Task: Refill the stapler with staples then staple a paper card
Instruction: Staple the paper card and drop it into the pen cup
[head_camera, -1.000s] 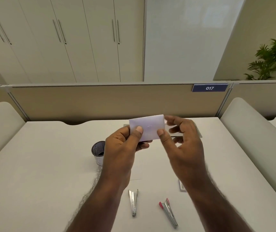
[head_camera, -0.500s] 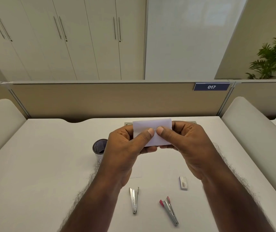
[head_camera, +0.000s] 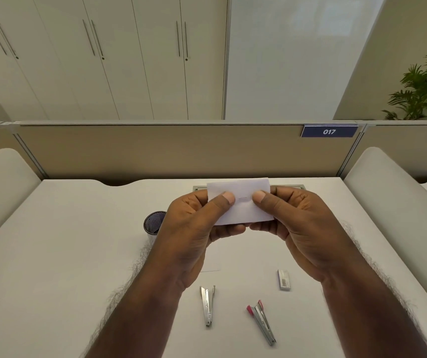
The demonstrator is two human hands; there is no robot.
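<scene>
I hold a white paper card (head_camera: pixel 241 188) above the desk with both hands. My left hand (head_camera: pixel 194 228) pinches its left side and my right hand (head_camera: pixel 295 223) pinches its right side, the two thumbs close together on its front. A small faint mark shows on the card between the thumbs. Below on the desk lie a plain silver stapler (head_camera: pixel 207 304) and, to its right, a silver stapler with pink tips (head_camera: pixel 262 321). A small staple box (head_camera: pixel 283 279) lies further right.
A dark mesh pen cup (head_camera: pixel 153 223) stands on the white desk (head_camera: pixel 52 254) left of my left hand. A beige partition (head_camera: pixel 155 151) closes the back. Padded side panels flank the desk. A grey cable hatch lies behind the card.
My right hand has closed in on the card and its thumb now presses the front beside the left thumb. The staple box, hidden earlier by my right forearm, is now in view.
</scene>
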